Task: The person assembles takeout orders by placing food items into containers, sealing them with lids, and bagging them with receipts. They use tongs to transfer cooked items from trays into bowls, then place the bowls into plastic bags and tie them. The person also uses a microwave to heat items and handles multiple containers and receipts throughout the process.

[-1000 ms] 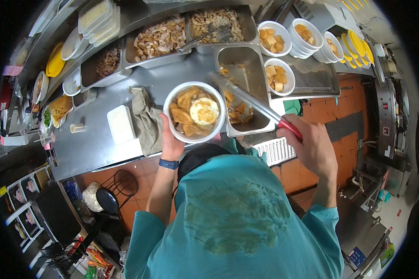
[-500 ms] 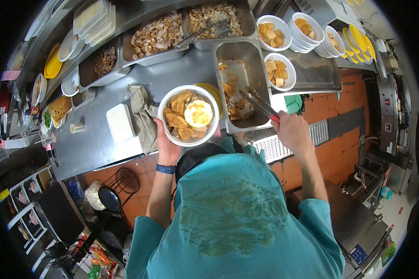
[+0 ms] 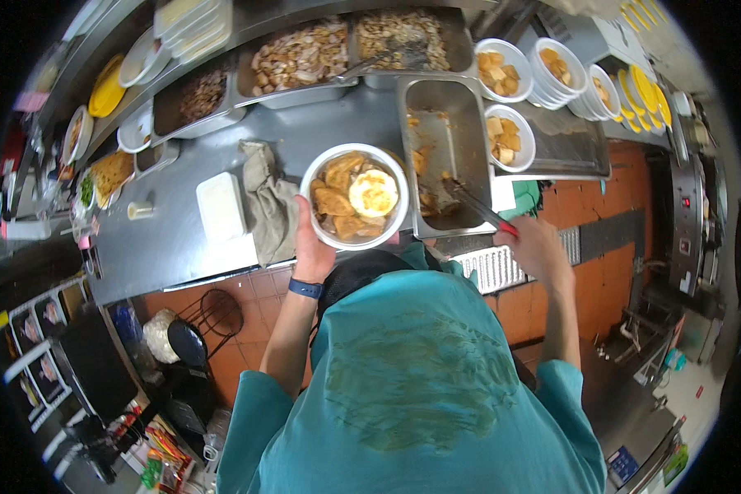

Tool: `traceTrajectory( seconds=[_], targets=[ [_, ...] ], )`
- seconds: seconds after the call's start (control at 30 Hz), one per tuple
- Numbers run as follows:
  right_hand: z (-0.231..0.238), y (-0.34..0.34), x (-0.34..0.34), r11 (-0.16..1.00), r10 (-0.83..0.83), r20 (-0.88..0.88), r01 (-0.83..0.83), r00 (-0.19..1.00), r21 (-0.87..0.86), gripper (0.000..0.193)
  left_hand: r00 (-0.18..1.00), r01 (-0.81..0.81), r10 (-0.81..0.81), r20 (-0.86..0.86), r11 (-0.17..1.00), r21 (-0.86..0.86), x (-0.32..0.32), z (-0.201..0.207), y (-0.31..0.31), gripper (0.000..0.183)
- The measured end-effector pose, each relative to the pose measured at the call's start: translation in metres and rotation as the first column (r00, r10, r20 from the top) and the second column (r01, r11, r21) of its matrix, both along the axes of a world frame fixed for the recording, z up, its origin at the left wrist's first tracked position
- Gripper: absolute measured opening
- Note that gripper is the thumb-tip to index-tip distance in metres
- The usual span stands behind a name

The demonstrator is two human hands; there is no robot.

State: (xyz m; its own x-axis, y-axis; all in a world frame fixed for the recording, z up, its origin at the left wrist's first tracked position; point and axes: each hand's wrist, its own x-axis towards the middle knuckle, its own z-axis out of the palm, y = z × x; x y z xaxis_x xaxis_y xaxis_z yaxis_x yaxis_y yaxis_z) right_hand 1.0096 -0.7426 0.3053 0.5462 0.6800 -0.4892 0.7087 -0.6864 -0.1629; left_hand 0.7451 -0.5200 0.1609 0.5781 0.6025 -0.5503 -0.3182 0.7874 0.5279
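Observation:
My left hand grips a round white bowl by its left side, thumb up along the wall. In the bowl lie brown fried pieces and, at the right, a fried egg with a brownish topping. My right hand is closed round the red handle of metal tongs. The tongs' tips reach into a deep steel pan, where a few brown pieces and sauce remain at the left and near end. I cannot tell whether the tips hold a piece.
A grey-green cloth and a white lidded box lie left of the bowl. Steel pans of chopped meat line the back. White bowls of potato-like chunks stand at the right, near yellow lids. Orange tiled floor shows beyond.
The whole view has shifted a little, with the counter now farther right in it. The bowl stays in my left hand, and the tongs remain in the pan, slightly nearer its near end.

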Motion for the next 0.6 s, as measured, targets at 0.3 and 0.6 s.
traceTrajectory(
  seconds=[0.3, 0.6],
  targets=[
    [0.075, 0.011, -0.047, 0.959, 0.092, -0.406, 0.029, 0.909, 0.281, 0.028, 1.000, 0.024, -0.024, 0.006, 1.000, 0.019, 0.013, 0.014, -0.003, 0.076],
    [0.079, 0.012, -0.055, 0.912, 0.104, -0.342, 0.047, 0.934, 0.407, 0.024, 0.999, 0.022, -0.022, 0.031, 1.000, 0.009, 0.005, 0.003, -0.004, 0.076]
  ],
)
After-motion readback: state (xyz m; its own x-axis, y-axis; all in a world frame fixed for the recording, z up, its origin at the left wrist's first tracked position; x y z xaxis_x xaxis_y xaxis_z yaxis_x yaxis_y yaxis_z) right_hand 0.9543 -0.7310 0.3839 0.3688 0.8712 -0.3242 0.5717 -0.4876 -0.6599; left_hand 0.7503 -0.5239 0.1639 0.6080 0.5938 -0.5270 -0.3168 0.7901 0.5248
